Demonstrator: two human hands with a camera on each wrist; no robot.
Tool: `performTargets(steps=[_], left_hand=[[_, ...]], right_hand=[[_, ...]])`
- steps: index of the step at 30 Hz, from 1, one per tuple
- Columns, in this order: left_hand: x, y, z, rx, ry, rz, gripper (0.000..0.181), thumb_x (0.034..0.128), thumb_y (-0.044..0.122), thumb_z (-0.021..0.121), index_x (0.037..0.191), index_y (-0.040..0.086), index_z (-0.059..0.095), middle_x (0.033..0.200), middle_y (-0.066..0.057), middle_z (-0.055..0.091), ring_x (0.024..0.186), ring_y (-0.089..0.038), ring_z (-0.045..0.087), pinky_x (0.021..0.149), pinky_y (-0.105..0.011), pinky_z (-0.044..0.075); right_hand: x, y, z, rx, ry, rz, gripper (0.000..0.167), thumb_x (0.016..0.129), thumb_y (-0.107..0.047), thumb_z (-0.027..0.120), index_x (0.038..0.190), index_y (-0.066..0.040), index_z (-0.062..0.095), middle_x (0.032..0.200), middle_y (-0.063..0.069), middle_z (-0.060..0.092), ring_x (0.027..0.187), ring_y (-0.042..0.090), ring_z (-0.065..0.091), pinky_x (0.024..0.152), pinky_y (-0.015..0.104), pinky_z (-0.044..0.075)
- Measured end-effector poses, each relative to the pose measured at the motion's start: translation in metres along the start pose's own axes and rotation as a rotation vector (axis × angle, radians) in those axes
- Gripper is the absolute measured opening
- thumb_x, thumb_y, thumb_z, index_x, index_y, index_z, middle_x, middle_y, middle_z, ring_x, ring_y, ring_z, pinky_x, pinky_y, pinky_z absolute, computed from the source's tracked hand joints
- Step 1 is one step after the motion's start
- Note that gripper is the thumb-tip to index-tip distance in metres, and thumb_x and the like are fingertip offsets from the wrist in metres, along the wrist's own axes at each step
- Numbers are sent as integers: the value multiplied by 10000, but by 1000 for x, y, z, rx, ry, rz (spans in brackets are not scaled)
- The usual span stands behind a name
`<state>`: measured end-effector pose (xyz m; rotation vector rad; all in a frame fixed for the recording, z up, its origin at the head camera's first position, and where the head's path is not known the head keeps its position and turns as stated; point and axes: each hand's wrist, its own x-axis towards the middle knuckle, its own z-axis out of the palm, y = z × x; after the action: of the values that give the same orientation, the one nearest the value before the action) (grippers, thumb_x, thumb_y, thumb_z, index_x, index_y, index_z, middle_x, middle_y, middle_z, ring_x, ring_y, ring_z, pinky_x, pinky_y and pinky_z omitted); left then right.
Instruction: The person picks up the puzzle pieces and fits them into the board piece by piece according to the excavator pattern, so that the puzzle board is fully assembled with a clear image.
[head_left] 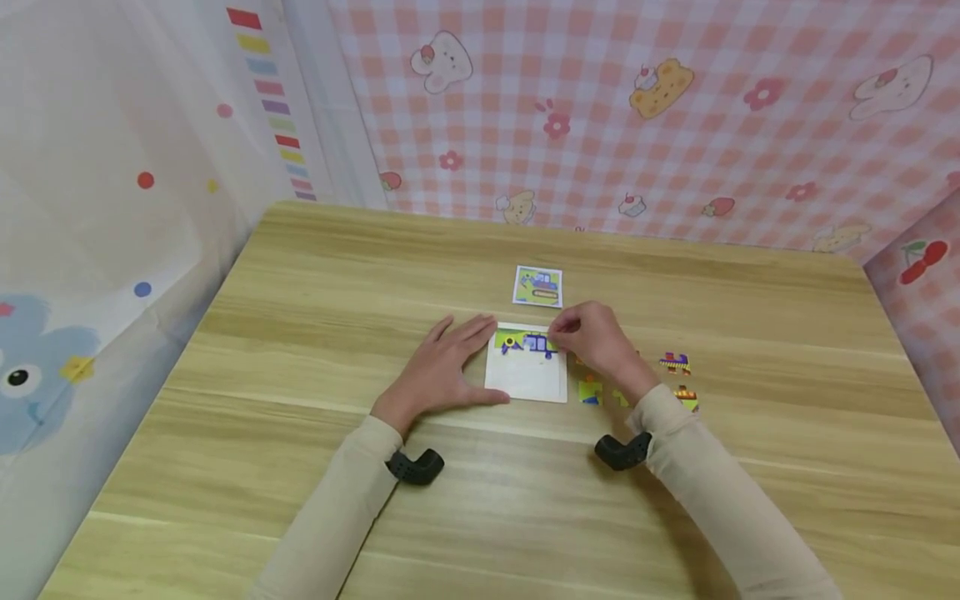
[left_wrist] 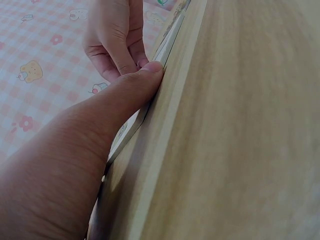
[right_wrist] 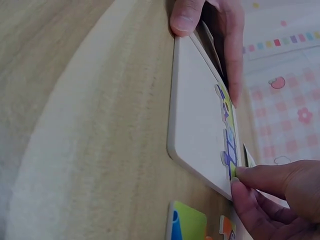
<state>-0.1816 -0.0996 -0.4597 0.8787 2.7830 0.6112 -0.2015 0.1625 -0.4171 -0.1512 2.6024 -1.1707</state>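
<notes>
While the left hand (head_left: 442, 367) braces the white tray (head_left: 525, 383) on the desk (head_left: 480, 517), its fingers straight and somewhat spread, the thumb at the near left corner, the right hand (head_left: 600, 337) pinches a green puzzle piece (right_wrist: 233, 170) between thumb and finger at the tray's far right corner. It is at the end of the top row, next to the joined pieces (head_left: 525, 342); whether it lies flat, I can't tell. I'd line up the edges first, then press straight down so its neighbours don't lift. The picture card (head_left: 537, 287) just beyond makes a handy guide for the loose pieces (head_left: 590, 392) on the right. I can read no brand, label or writing anywhere.
</notes>
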Motion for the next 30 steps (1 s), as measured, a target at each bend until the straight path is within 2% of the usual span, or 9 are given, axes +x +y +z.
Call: performTargets(steps=[6, 12, 18, 26, 30], left_hand=[[-1, 0, 0, -6, -1, -5, 1129, 810, 801, 658, 1645, 155, 259, 1708, 6, 232, 1571, -133, 188, 1290, -393, -36], [0, -1, 1, 3, -3, -2, 1132, 810, 811, 646, 1647, 159, 252, 1710, 9, 224, 1572, -135, 184, 1290, -396, -38], [0, 0, -1, 7, -5, -4, 1133, 807, 809, 650, 1647, 163, 251, 1710, 13, 222, 1572, -130, 181, 1290, -397, -38], [1, 0, -1, 7, -3, -3, 1133, 808, 810, 651, 1647, 155, 263, 1710, 9, 228, 1573, -131, 182, 1292, -399, -35], [1, 1, -3, 3, -1, 3, 1138, 805, 813, 652, 1645, 146, 271, 1709, -2, 230, 1574, -145, 185, 1293, -417, -26]], right_hand=[[-1, -1, 4, -94, 11, -64, 110, 983, -66, 711, 1033, 5, 779, 994, 128, 724, 855, 245, 623, 743, 325, 577], [-4, -7, 7, -205, 1, -114, 234, 921, -155, 809, 1069, 25, 781, 989, 126, 705, 837, 238, 609, 716, 317, 565], [-5, -8, 9, -233, 15, -150, 253, 904, -142, 825, 1066, 46, 776, 982, 140, 707, 834, 236, 607, 730, 324, 562], [-6, -12, 11, -239, 28, -150, 254, 915, -114, 807, 1090, 66, 765, 999, 159, 698, 854, 249, 601, 748, 342, 568], [-10, -22, 3, -239, 76, -178, 265, 937, -127, 785, 1114, 69, 761, 1010, 167, 696, 856, 250, 615, 699, 329, 569]])
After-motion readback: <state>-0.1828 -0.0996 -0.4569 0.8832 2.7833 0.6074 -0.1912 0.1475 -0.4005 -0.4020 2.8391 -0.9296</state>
